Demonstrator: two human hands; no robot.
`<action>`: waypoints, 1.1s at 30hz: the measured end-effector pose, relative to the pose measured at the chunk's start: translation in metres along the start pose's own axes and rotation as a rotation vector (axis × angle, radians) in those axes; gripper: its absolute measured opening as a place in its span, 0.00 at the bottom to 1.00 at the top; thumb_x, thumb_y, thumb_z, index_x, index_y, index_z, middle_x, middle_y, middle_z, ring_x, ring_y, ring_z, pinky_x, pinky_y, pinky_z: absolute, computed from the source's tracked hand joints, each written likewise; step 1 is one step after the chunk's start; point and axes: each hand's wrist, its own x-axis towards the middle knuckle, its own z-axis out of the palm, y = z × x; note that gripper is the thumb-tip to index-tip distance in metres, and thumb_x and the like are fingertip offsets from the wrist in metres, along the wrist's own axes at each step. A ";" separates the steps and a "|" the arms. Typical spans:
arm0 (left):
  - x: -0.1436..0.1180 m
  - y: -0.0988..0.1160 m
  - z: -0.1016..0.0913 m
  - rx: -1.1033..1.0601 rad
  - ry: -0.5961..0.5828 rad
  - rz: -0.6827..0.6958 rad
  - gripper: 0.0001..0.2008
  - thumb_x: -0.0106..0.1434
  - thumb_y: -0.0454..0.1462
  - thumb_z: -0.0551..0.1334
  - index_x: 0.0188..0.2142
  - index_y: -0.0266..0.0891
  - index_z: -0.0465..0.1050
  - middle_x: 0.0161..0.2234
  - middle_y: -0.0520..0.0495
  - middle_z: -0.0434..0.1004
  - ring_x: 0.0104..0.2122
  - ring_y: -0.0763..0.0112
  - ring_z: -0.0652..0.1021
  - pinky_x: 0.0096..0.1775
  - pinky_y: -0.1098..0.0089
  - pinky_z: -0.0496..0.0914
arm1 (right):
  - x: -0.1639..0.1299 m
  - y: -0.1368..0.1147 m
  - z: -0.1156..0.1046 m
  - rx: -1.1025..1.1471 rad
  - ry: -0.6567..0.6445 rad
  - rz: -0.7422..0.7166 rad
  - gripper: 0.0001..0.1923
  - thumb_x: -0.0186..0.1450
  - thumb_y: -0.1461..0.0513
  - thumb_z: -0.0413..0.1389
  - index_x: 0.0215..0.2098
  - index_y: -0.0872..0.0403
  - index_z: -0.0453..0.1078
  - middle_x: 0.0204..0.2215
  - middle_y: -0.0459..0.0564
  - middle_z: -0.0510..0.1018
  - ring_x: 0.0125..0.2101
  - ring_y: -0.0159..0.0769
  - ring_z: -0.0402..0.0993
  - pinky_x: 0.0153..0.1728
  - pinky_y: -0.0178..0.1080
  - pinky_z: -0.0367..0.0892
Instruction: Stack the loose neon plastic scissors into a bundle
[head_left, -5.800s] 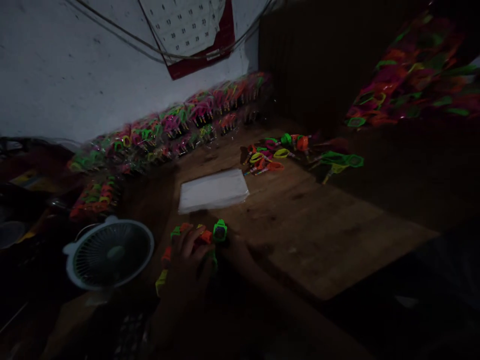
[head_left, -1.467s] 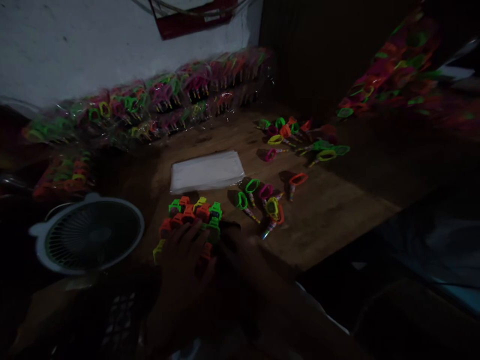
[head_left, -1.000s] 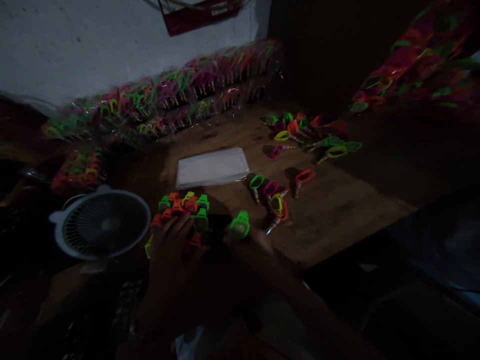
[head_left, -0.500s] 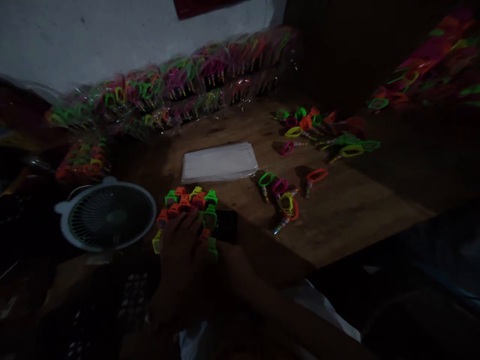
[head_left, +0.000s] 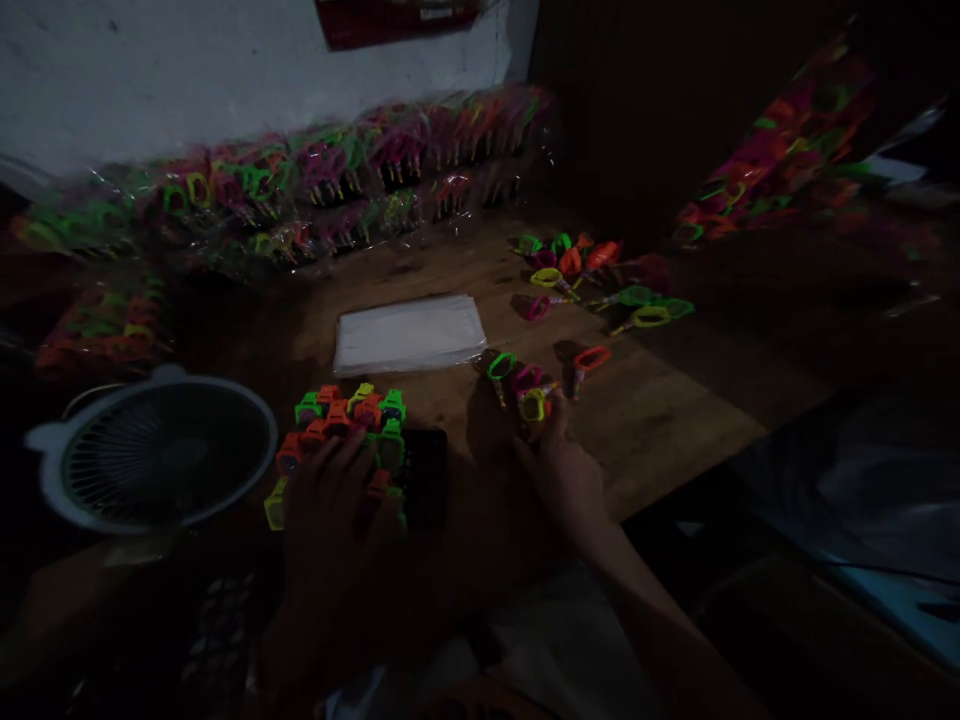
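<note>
The left hand [head_left: 330, 510] is laid palm down with fingers spread forward, forearm drawn in close. The right hand [head_left: 564, 470] is stretched further out, fingertips bunched loosely (grip can't be made out, too dark).

Dim room: a white wall [head_left: 150, 70] behind a wooden table [head_left: 675, 420], dark panelling [head_left: 600, 110] beside it

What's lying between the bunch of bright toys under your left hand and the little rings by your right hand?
A flat black slab, seen in the head view; beyond it, bare wooden table.
</note>
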 end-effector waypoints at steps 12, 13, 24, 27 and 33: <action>-0.006 -0.001 0.000 0.013 -0.030 0.001 0.23 0.66 0.41 0.56 0.59 0.38 0.61 0.60 0.37 0.67 0.61 0.51 0.62 0.60 0.49 0.56 | 0.025 0.035 -0.022 0.555 0.509 -0.054 0.15 0.60 0.54 0.56 0.37 0.57 0.74 0.39 0.59 0.78 0.29 0.41 0.74 0.33 0.41 0.67; -0.006 -0.001 0.000 0.012 -0.031 0.000 0.23 0.66 0.41 0.56 0.59 0.38 0.61 0.60 0.37 0.67 0.61 0.51 0.62 0.60 0.48 0.56 | 0.021 0.031 -0.020 0.671 0.442 -0.079 0.15 0.59 0.53 0.57 0.36 0.56 0.74 0.37 0.58 0.79 0.29 0.41 0.74 0.33 0.41 0.67; -0.005 0.000 0.001 -0.004 0.011 0.011 0.22 0.66 0.39 0.57 0.58 0.36 0.62 0.58 0.34 0.69 0.62 0.51 0.63 0.61 0.48 0.56 | -0.034 -0.074 0.086 1.255 -0.382 -0.417 0.08 0.57 0.59 0.60 0.32 0.56 0.74 0.30 0.48 0.81 0.32 0.39 0.76 0.34 0.39 0.71; -0.005 0.000 0.000 -0.008 0.002 -0.005 0.23 0.65 0.39 0.58 0.58 0.36 0.62 0.59 0.36 0.68 0.62 0.52 0.62 0.61 0.49 0.57 | -0.024 -0.077 0.085 1.200 -0.382 -0.511 0.08 0.59 0.61 0.59 0.36 0.56 0.76 0.34 0.50 0.82 0.35 0.42 0.77 0.38 0.41 0.72; -0.005 0.002 -0.002 0.000 -0.026 -0.020 0.23 0.65 0.39 0.58 0.58 0.37 0.61 0.59 0.37 0.68 0.62 0.52 0.62 0.61 0.49 0.56 | -0.027 -0.085 0.061 1.025 -0.341 -0.690 0.13 0.62 0.68 0.53 0.41 0.55 0.78 0.41 0.52 0.82 0.37 0.40 0.78 0.41 0.39 0.72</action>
